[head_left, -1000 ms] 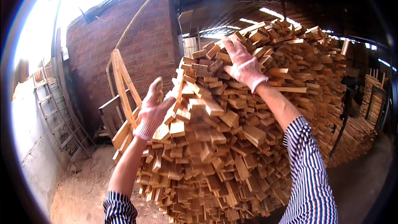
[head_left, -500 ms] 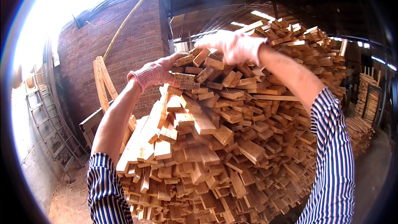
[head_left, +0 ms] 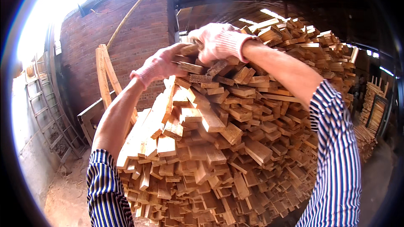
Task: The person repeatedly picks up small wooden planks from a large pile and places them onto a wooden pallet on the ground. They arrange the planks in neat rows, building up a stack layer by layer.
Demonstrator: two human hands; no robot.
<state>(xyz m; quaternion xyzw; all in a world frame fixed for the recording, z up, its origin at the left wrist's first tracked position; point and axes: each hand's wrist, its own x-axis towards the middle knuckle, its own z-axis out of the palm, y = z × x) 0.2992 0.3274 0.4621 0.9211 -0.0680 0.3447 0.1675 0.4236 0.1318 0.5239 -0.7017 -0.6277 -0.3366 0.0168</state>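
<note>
At the top left of a tall stack of sawn wood strips (head_left: 252,151), both my hands, in pink knit gloves, are close together. My left hand (head_left: 159,64) is closed against the outer side of a small bundle of wood strips (head_left: 194,68), with its fingers partly hidden behind their ends. Just right of it, my right hand (head_left: 221,44) curls down over the top of the same strips; its fingertips are partly hidden and slightly blurred. The strips' cut ends face me, some darker and rough.
Behind the stack on the left rises a brick wall (head_left: 113,46), with two upright wooden slats (head_left: 105,73) in front. A metal ladder (head_left: 48,111) leans at the far left. More stacked wood (head_left: 372,105) stands at the far right, past a strip of floor.
My right hand has moved left, toward my left hand, and its fingers now curl down over the strips. My left hand has shifted slightly, staying at the bundle's side.
</note>
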